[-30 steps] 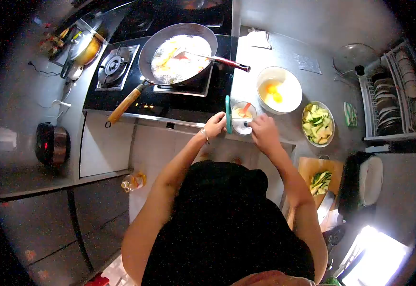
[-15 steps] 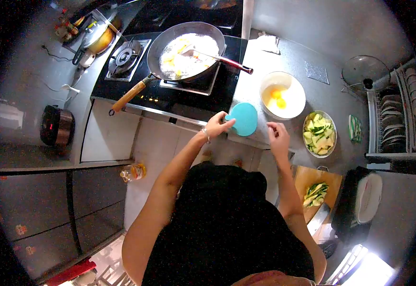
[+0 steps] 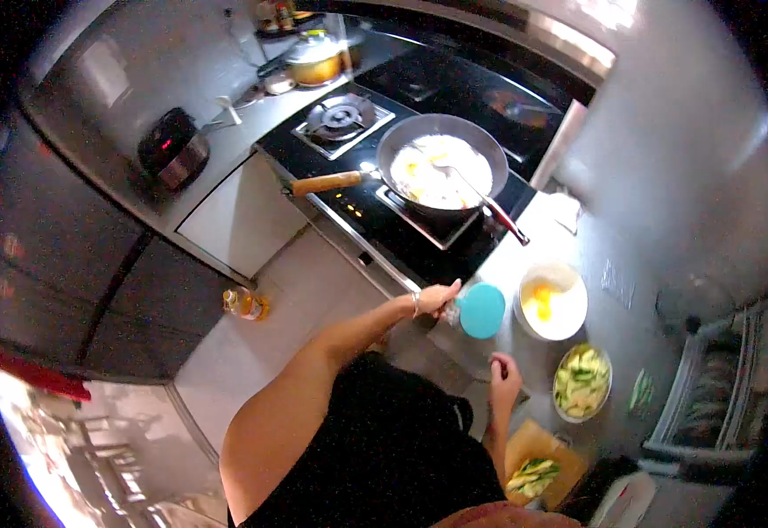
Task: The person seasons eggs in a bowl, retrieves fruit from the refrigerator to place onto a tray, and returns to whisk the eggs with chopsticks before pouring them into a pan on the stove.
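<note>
My left hand (image 3: 439, 299) is closed at the near-left side of a container with a round teal lid (image 3: 482, 311), where a clear part shows under the fingers. The container is at the counter edge below the stove. My right hand (image 3: 505, 377) is to the lower right, apart from it, fingers curled together; anything inside them is hidden. A white bowl (image 3: 576, 308) with yellow egg yolks stands right of the lid. Below that is a bowl of cut green squash (image 3: 582, 382). The wok (image 3: 390, 145) on the stove holds bubbling white and yellow food, with a red-handled spatula (image 3: 505, 218) resting in it.
The wok's wooden handle (image 3: 327, 182) juts over the stove's front edge. A cutting board (image 3: 529, 437) with sliced squash lies at lower right. A dish rack (image 3: 709, 378) stands right. An oil bottle (image 3: 246, 304) is on the floor; a rice cooker (image 3: 175, 150) sits left.
The view has turned and shifted, so the stove appears lower and further right. My left hand remains at the teal-lidded container, and my right hand now appears further below it, still curled.
</note>
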A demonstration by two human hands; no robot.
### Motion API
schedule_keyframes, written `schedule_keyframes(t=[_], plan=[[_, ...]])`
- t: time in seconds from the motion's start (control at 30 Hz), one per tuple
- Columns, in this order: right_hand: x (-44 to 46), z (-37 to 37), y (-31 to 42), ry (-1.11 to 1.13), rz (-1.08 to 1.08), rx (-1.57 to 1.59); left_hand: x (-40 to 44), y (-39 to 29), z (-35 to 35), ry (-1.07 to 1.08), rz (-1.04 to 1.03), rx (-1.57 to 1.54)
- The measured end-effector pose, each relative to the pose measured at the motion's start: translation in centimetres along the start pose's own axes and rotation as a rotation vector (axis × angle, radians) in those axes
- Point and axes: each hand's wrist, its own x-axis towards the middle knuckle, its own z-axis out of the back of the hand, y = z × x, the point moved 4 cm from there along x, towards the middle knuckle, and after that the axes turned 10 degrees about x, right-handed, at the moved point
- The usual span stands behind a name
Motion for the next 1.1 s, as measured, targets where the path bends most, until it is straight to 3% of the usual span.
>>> schedule_keyframes(t=[0.03,0.17,0.2,0.27,0.33,0.43,0.47,0.53,0.67,0.8,0.87,0.93,0.97,1.0,1.1], plan=[[-0.2,-0.1,0.1,0.038,-0.012,0.009,-2.0,-1.3,-0.1,-0.088,0.092,-0.029],[-0.7,-1.8,-0.8,0.148,-0.089,0.073,-4.4,1.3,1.0,-0.048,-0.025,0.134],[-0.7,-2.4,-0.7,0.171,-0.115,0.095,-6.2,1.5,1.4,-0.167,0.031,0.039],[-0.6,-3.6,0.2,0.267,-0.115,0.092,-11.7,0.8,3.5,-0.194,0.113,-0.052],[-0.3,-5.4,0.4,0.339,-0.052,0.057,-13.6,6.4,5.5,-0.263,0.127,-0.335],[0.1,-8.3,0.8,0.435,-0.103,0.028,-19.4,9.4,8.7,-0.491,0.13,-0.613],[0.2,-9.4,-0.9,0.425,-0.022,0.025,-21.5,10.5,10.0,-0.537,0.166,-0.713],[0.5,-11.2,0.6,0.496,-0.1,0.051,-24.7,14.0,13.2,-0.583,0.129,-0.886],[0.9,-15.6,1.1,0.526,-0.133,-0.025,-27.1,20.0,23.0,-0.688,-0.044,-1.012],[1.3,-19.9,-1.0,0.53,-0.285,-0.018,-26.8,18.5,37.5,-1.011,-0.048,-1.009],[0.6,-21.4,-5.8,0.519,-0.219,-0.15,-25.2,16.9,45.3,-1.04,-0.18,-1.024],[-0.2,-22.0,-10.0,0.673,-0.564,-0.115,-23.7,16.1,53.2,-1.102,-0.225,-1.062],[-1.4,-22.3,-10.9,0.68,-0.634,-0.119,-22.4,16.3,57.1,-1.152,-0.211,-1.094],[-2.6,-22.8,-11.6,0.662,-0.638,-0.162,-20.7,16.7,60.8,-1.198,-0.198,-1.13],[-7.8,-23.2,-13.1,0.593,-0.505,-0.405,-15.8,19.4,71.9,-1.28,-0.215,-0.855]])
